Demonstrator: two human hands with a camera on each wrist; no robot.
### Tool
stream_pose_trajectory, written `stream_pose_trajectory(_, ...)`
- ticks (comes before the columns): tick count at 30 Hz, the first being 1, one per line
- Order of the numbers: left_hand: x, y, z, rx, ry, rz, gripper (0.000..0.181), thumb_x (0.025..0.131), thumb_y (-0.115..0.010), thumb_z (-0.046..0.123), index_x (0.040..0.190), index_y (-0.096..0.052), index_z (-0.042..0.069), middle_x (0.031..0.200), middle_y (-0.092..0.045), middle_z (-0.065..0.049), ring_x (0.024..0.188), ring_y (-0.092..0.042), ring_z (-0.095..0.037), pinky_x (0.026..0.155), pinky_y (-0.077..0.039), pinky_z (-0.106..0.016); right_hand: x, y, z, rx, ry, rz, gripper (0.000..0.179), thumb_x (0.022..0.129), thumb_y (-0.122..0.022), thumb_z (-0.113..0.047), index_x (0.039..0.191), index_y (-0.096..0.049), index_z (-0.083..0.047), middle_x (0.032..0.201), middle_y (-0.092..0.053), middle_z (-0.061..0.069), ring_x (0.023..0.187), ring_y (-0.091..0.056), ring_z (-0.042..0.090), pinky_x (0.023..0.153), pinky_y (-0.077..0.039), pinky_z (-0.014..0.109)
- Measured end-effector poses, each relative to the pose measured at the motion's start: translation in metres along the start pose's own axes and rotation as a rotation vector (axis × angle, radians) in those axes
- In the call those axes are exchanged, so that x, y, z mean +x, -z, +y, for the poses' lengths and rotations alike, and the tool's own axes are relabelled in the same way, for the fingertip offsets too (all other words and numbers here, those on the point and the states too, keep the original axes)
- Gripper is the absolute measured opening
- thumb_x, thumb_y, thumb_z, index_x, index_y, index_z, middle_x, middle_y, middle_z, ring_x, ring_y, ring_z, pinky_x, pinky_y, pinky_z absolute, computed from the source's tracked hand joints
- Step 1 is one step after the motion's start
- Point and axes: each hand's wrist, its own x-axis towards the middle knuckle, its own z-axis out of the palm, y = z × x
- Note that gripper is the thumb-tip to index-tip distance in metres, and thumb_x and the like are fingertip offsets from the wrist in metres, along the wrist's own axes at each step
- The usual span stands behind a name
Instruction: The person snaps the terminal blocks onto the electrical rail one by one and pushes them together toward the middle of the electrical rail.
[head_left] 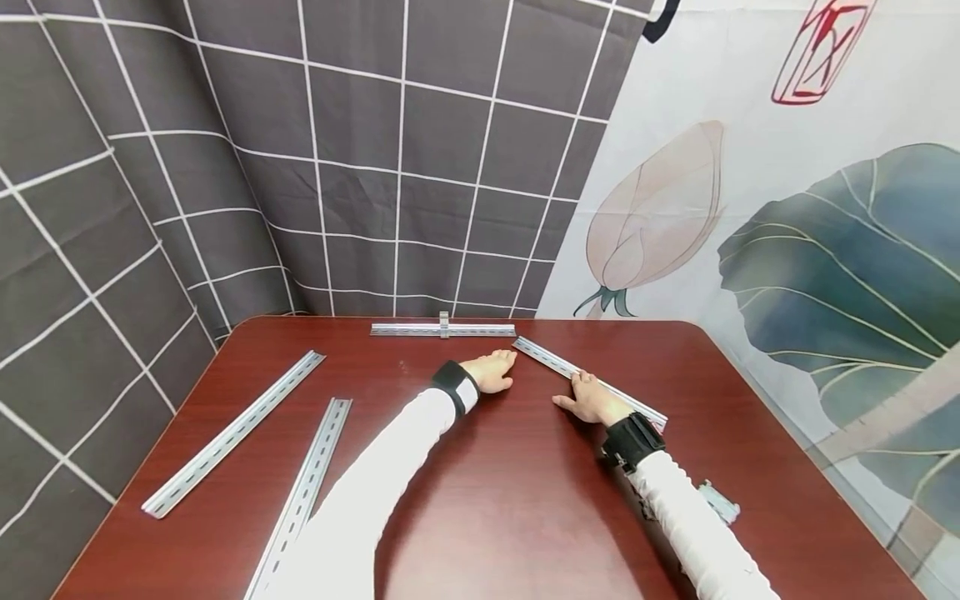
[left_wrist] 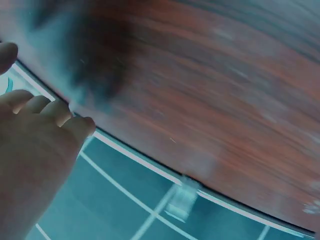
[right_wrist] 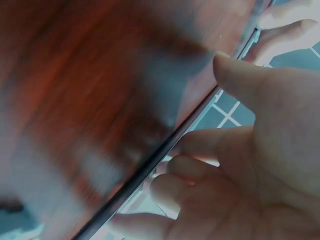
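A slotted metal DIN rail (head_left: 542, 357) lies slanted across the back right of the brown table. My right hand (head_left: 597, 402) is at its middle, fingertips right at the rail with the thumb spread away from it. In the right wrist view, the fingers (right_wrist: 200, 142) of this hand are slightly bent beside the rail's dark edge. My left hand (head_left: 491, 371) reaches out flat near the rail's far end, holding nothing. Behind it, a second DIN rail (head_left: 405, 330) lies along the back edge, with a small metal clip (head_left: 444, 325) across its middle.
Two more slotted rails, an outer rail (head_left: 232, 435) and an inner rail (head_left: 307, 479), lie slanted on the left of the table (head_left: 480, 500). The left sleeve partly covers the inner one. A small metal piece (head_left: 718, 502) lies beside the right forearm. A grey checked cloth (head_left: 360, 167) hangs behind.
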Motion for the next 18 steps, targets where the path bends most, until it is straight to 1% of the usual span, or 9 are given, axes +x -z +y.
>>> stream_pose_trajectory(2, 0.007, -0.005, 0.003, 0.000, -0.010, 0.030, 0.064, 0.099, -0.049, 0.030, 0.152, -0.025, 0.003, 0.158, -0.027, -0.014, 0.149, -0.020, -0.021, 0.120, -0.022, -0.035, -0.001, 0.000, 0.001, 0.008, 0.026, -0.008, 0.059, 0.096, -0.058, -0.032, 0.125, -0.046, 0.018, 0.128, -0.048, 0.037, 0.122, -0.048, 0.048, 0.105, -0.039, 0.052)
stream_pose_trajectory(3, 0.009, -0.007, 0.005, 0.011, -0.014, 0.046, 0.064, 0.099, -0.048, 0.031, 0.151, -0.025, 0.003, 0.157, -0.028, -0.014, 0.149, -0.020, -0.021, 0.120, -0.022, -0.035, -0.002, 0.000, 0.002, 0.018, 0.038, -0.016, 0.061, 0.096, -0.057, -0.032, 0.128, -0.045, 0.018, 0.131, -0.047, 0.038, 0.125, -0.046, 0.049, 0.107, -0.037, 0.053)
stream_pose_trajectory(4, 0.007, -0.009, 0.006, 0.015, -0.011, 0.064, 0.063, 0.098, -0.049, 0.031, 0.150, -0.027, 0.003, 0.156, -0.029, -0.014, 0.148, -0.021, -0.021, 0.119, -0.023, -0.036, -0.003, 0.000, 0.002, 0.031, 0.055, -0.028, 0.062, 0.097, -0.056, -0.033, 0.131, -0.043, 0.018, 0.135, -0.045, 0.038, 0.129, -0.043, 0.049, 0.108, -0.035, 0.053)
stream_pose_trajectory(6, -0.002, -0.009, 0.008, 0.043, 0.003, 0.091, 0.061, 0.099, -0.048, 0.031, 0.149, -0.029, 0.003, 0.156, -0.030, -0.014, 0.148, -0.022, -0.022, 0.119, -0.023, -0.037, -0.004, -0.001, 0.003, 0.052, 0.090, -0.046, 0.066, 0.097, -0.055, -0.035, 0.136, -0.040, 0.017, 0.140, -0.040, 0.038, 0.134, -0.037, 0.050, 0.111, -0.032, 0.054)
stream_pose_trajectory(7, -0.009, -0.006, 0.013, 0.057, 0.034, 0.084, 0.059, 0.099, -0.049, 0.028, 0.149, -0.030, 0.002, 0.156, -0.030, -0.014, 0.148, -0.022, -0.023, 0.120, -0.023, -0.039, -0.005, -0.001, 0.004, 0.057, 0.110, -0.051, 0.068, 0.097, -0.054, -0.035, 0.137, -0.039, 0.018, 0.142, -0.038, 0.039, 0.136, -0.035, 0.051, 0.112, -0.030, 0.055)
stream_pose_trajectory(9, -0.020, -0.004, 0.015, 0.095, 0.042, 0.121, 0.055, 0.099, -0.049, 0.026, 0.146, -0.035, 0.002, 0.153, -0.035, -0.015, 0.145, -0.028, -0.025, 0.118, -0.026, -0.041, -0.006, -0.001, 0.005, 0.073, 0.132, -0.065, 0.071, 0.098, -0.054, -0.037, 0.139, -0.036, 0.017, 0.146, -0.034, 0.038, 0.138, -0.030, 0.051, 0.114, -0.027, 0.055)
stream_pose_trajectory(14, -0.041, -0.003, 0.016, 0.187, 0.012, 0.211, 0.044, 0.099, -0.051, 0.025, 0.135, -0.048, 0.000, 0.137, -0.052, -0.015, 0.130, -0.045, -0.027, 0.110, -0.037, -0.041, -0.009, 0.001, 0.011, 0.114, 0.162, -0.074, 0.070, 0.098, -0.054, -0.037, 0.142, -0.035, 0.014, 0.149, -0.030, 0.036, 0.140, -0.028, 0.049, 0.115, -0.026, 0.055)
stream_pose_trajectory(16, -0.048, -0.005, 0.015, 0.219, 0.004, 0.239, 0.040, 0.098, -0.051, 0.025, 0.129, -0.051, -0.001, 0.130, -0.056, -0.015, 0.124, -0.049, -0.027, 0.106, -0.039, -0.040, -0.011, 0.001, 0.011, 0.121, 0.172, -0.075, 0.068, 0.099, -0.052, -0.036, 0.143, -0.035, 0.012, 0.149, -0.030, 0.035, 0.141, -0.028, 0.048, 0.115, -0.026, 0.054)
stream_pose_trajectory(18, -0.054, -0.008, 0.014, 0.252, 0.008, 0.252, 0.039, 0.098, -0.051, 0.025, 0.126, -0.053, -0.003, 0.127, -0.057, -0.016, 0.121, -0.051, -0.029, 0.104, -0.041, -0.040, -0.016, -0.001, 0.010, 0.092, 0.170, -0.070, 0.067, 0.099, -0.050, -0.037, 0.143, -0.036, 0.012, 0.149, -0.031, 0.035, 0.140, -0.030, 0.047, 0.113, -0.028, 0.056)
